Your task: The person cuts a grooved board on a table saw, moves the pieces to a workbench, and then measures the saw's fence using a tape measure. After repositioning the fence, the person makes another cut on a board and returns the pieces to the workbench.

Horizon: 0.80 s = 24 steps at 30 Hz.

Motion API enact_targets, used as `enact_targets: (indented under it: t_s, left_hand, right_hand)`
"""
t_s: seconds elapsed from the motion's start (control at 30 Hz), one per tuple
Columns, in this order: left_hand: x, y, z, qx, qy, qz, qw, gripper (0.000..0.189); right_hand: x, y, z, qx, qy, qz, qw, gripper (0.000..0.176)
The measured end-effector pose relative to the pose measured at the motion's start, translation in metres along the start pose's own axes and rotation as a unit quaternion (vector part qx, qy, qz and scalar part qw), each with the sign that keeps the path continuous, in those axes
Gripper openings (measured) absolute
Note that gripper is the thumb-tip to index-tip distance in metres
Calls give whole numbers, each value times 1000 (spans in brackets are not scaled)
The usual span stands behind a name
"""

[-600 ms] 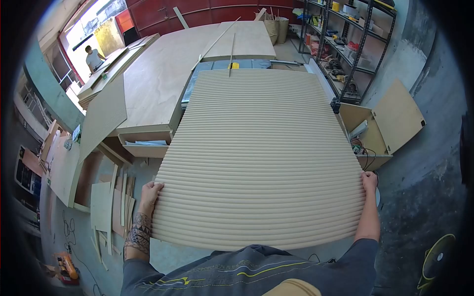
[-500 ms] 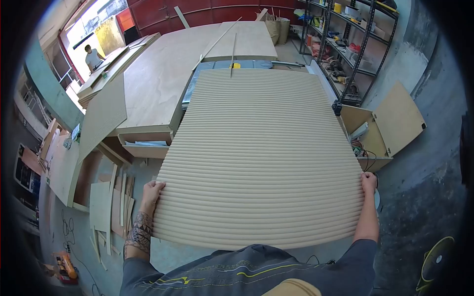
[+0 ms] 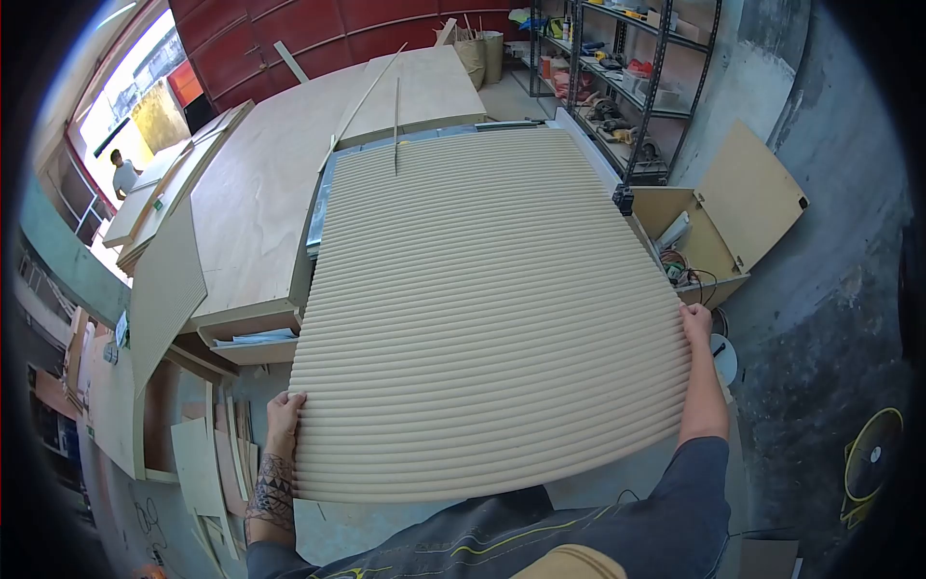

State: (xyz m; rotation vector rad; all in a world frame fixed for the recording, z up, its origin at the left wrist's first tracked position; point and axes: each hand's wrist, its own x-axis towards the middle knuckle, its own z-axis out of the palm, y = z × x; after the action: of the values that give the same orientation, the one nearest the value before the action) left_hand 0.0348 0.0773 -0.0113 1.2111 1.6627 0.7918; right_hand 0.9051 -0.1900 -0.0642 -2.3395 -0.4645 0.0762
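Note:
A wide beige ribbed panel stretches from near my body onto a table with a bluish metal top. The panel covers most of that top. My left hand grips the panel's left edge near its close corner. Further forward on the right edge, my right hand is closed around the rim. The fingers under the panel are hidden on both sides. A thin strip sticks up at the panel's far end.
A large wooden worktable adjoins on the left, with an open drawer below. On the right are a cabinet with an open door, a metal shelf rack and a fan. Wood offcuts lie at lower left. Another person is far left.
The panel has slid forward over the metal top, hiding more of it and most of a yellow piece there. Both hands still hold its edges. My view has turned somewhat to the right.

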Motion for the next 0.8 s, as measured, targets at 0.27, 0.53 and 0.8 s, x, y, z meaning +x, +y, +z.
enact_targets:
  t_s: [0.27,0.53,0.8]
  left_hand:
    - [63,-7,24,-17,3,20,1000,21]
    - [103,29,51,60,20,-13,998,23]
    - [126,39,66,25,35,-19,999,30]
  right_hand:
    - [46,-5,55,-4,-11,-36,999,35]
    - [87,-6,119,98,-43,-15,994,39]
    - [100,-21,154,95,2,34,995,38]
